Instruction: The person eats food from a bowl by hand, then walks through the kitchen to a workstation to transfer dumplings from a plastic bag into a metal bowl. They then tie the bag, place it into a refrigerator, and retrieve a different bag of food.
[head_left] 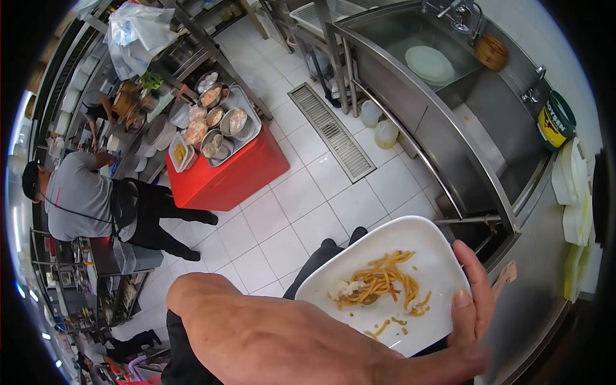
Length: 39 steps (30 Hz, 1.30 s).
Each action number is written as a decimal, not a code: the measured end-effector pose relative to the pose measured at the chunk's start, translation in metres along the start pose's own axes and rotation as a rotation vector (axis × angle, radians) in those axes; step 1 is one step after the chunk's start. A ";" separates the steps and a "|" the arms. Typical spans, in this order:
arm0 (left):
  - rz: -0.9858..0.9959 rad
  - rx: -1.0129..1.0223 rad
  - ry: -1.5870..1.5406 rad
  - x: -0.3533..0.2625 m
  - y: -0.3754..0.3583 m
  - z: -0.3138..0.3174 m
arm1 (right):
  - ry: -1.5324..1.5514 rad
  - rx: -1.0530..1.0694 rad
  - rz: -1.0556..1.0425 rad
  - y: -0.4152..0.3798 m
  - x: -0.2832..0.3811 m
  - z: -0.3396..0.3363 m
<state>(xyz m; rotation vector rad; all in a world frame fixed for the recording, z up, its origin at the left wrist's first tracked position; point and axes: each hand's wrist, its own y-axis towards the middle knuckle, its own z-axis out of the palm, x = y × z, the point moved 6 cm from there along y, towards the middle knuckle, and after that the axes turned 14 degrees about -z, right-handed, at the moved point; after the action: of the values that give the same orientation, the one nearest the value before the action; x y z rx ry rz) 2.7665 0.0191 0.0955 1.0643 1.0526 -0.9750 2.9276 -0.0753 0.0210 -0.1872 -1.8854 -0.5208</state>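
My right hand (pixel 477 292) grips the right edge of a white plate (pixel 321 282), with the thumb on the rim. On the plate are leftover noodles (pixel 388 282), a clump of white rice (pixel 346 289) and small scraps. My left forearm reaches across the bottom of the view, in front of the plate's lower edge. My left hand (pixel 449 364) is close below the right one, smeared by motion and partly cut off, so its fingers do not show clearly.
A steel sink (pixel 436 96) at upper right holds a white oval dish (pixel 430 65). Beside it stands a dark green tub (pixel 556 120). A red cooler (pixel 237 170) carries bowls of food. A co-worker (pixel 90 196) in grey stands at left. A drain grate (pixel 332 131) crosses the tiled floor.
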 end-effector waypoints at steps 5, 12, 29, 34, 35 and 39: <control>0.071 0.304 -0.145 -0.002 0.031 -0.020 | -0.073 0.035 0.016 0.001 0.004 -0.006; -0.383 0.374 -0.185 0.032 0.008 -0.033 | 0.134 -0.030 0.108 0.011 -0.016 0.018; -0.305 -0.105 0.966 0.110 0.017 -0.081 | -0.041 0.072 0.136 0.031 -0.093 0.045; -0.203 -0.264 1.076 0.128 0.023 -0.102 | 0.032 0.067 0.208 0.036 -0.120 0.054; -0.186 -0.267 1.101 0.132 0.023 -0.106 | 0.047 0.075 0.264 0.040 -0.116 0.056; -0.264 -0.342 1.106 0.147 0.028 -0.125 | 0.000 0.095 0.176 0.054 -0.132 0.064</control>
<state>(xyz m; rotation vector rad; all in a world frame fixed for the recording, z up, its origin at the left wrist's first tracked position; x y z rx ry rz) 2.8031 0.1304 -0.0601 1.1887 2.2099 -0.3036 2.9422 0.0167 -0.1046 -0.2873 -1.8684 -0.3112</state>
